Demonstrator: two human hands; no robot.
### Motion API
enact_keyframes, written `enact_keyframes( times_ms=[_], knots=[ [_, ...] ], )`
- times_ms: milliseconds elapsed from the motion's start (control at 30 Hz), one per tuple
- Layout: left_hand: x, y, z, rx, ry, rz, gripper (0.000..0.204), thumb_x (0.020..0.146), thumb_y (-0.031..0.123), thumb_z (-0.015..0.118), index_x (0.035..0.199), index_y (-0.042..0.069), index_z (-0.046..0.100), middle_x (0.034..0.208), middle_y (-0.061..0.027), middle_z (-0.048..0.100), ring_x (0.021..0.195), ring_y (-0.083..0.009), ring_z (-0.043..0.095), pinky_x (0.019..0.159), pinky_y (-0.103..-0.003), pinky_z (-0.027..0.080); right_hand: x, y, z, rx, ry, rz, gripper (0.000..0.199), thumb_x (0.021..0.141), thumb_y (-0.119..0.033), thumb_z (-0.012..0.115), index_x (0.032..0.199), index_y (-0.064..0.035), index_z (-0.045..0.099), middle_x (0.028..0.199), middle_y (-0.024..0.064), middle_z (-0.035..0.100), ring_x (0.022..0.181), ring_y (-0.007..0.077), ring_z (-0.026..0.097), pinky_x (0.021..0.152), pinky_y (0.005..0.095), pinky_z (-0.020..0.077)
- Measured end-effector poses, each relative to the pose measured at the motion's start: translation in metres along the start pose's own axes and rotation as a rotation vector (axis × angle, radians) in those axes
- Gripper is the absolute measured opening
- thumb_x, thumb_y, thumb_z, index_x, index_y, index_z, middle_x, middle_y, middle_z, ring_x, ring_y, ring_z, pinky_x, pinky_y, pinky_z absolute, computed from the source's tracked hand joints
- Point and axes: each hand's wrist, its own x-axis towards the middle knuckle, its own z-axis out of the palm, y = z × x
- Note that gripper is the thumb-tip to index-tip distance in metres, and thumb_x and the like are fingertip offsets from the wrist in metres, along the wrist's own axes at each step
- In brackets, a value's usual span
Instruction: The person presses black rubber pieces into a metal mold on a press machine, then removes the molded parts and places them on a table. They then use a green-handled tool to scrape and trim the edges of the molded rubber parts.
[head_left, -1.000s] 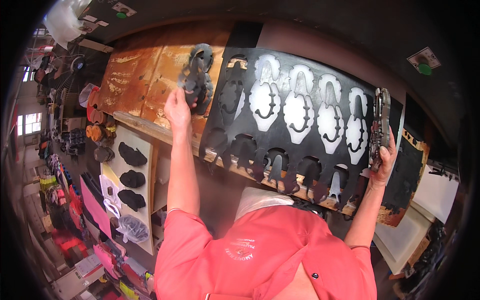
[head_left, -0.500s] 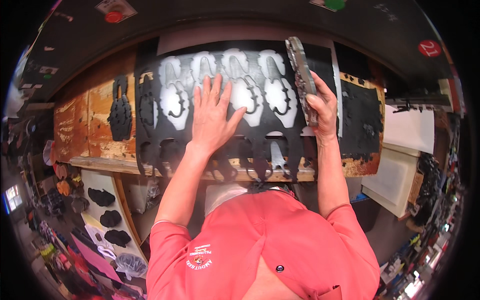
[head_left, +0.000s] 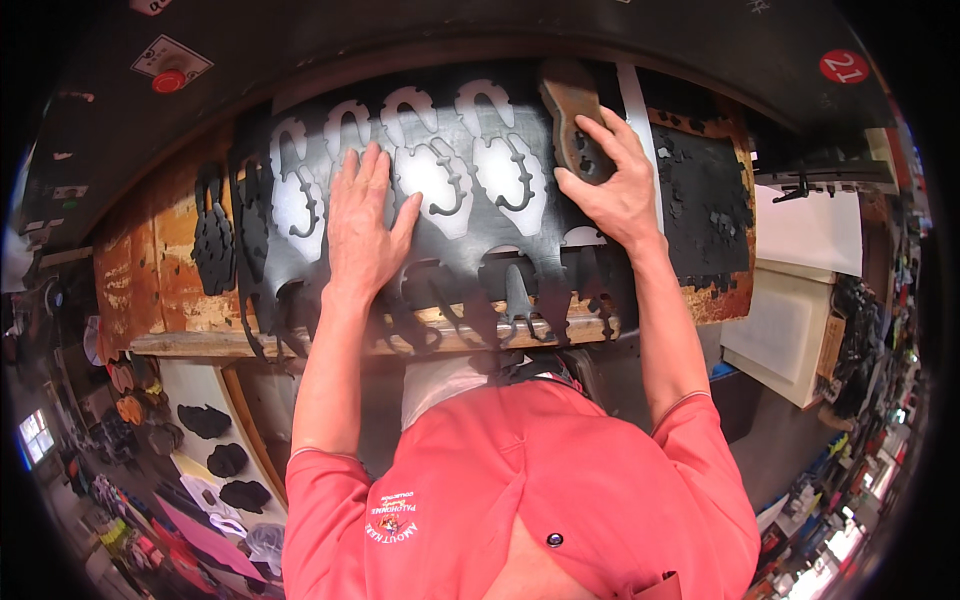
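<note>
My left hand (head_left: 365, 225) lies flat with its fingers stretched out on a black sheet (head_left: 470, 262), which has rows of shoe-shaped cut-outs showing white beneath. In my right hand (head_left: 622, 190) is a brown, sole-shaped cutting die (head_left: 568, 95), gripped between the thumb on its near end and the fingers along its right side. The die's broad face is up, over the sheet's right part beside the last cut-out in the far row. Whether it rests fully on the sheet I cannot tell. Cut strips of the sheet hang over the near wooden edge.
A dark machine beam (head_left: 450, 30) spans the far side, with a red button (head_left: 169, 81) at its left. Cut black pieces (head_left: 213, 240) lie on the worn wooden board (head_left: 150, 260). Black scrap (head_left: 700, 200) lies at the right. Several dark pieces (head_left: 228, 460) sit on a side table.
The die has turned from standing on edge to broad face up, and my right fingers have shifted around it. My left hand stays flat on the sheet. The whole view has shifted.
</note>
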Motion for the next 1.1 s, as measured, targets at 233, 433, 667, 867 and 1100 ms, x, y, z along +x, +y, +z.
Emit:
enact_keyframes(
  times_ms=[233,433,667,867,1100],
  knots=[
    [-0.002,-0.002,0.002,-0.039,0.064,0.037,0.062,0.093,0.023,0.080,0.146,-0.001,0.059,0.156,-0.0206,0.056,0.149,-0.0456,0.045,0.125,-0.056,0.033,0.005,0.012,0.007,-0.186,-0.053,-0.169,0.064,0.072,-0.025,0.088,0.129,-0.0004,0.072,0.148,0.0276,0.056,0.133,0.0432,0.057,0.113,0.0466,0.0485],
    [-0.002,-0.005,-0.011,-0.488,0.157,-0.139,0.040,0.097,0.007,0.072,0.136,0.001,0.068,0.144,-0.0218,0.066,0.144,-0.0369,0.055,0.119,-0.043,0.043,-0.009,0.021,-0.028,0.188,-0.133,0.085,0.080,0.075,-0.030,0.093,0.145,-0.0050,0.063,0.157,0.0173,0.053,0.145,0.0337,0.053,0.121,0.0424,0.0421],
    [-0.064,0.063,-0.047,-0.624,0.063,-0.103,0.018,0.096,0.000,0.069,0.113,0.000,0.076,0.095,-0.0125,0.078,0.084,-0.0221,0.075,0.077,-0.033,0.059,-0.039,0.024,-0.019,-0.071,-0.042,-0.123,0.081,0.070,-0.024,0.092,0.142,-0.0031,0.063,0.155,0.0193,0.054,0.139,0.0370,0.053,0.115,0.0451,0.0467],
    [-0.100,0.097,-0.002,-0.390,0.095,0.172,0.013,0.085,0.002,0.080,0.094,0.006,0.071,0.084,-0.0081,0.070,0.073,-0.0299,0.065,0.065,-0.040,0.053,-0.036,0.021,-0.029,-0.021,-0.064,-0.128,0.070,0.076,-0.026,0.091,0.138,-0.0044,0.066,0.146,0.0177,0.060,0.133,0.0349,0.058,0.111,0.0425,0.0494],
    [-0.104,0.093,0.000,-0.431,0.188,0.151,0.007,0.088,0.001,0.076,0.091,0.003,0.070,0.082,-0.0117,0.068,0.073,-0.0329,0.066,0.066,-0.042,0.053,-0.033,-0.064,-0.071,0.093,0.392,-0.382,0.007,0.091,0.001,0.077,0.096,-0.0020,0.072,0.086,0.0084,0.070,0.074,0.0187,0.067,0.070,0.0310,0.0544]
  ],
)
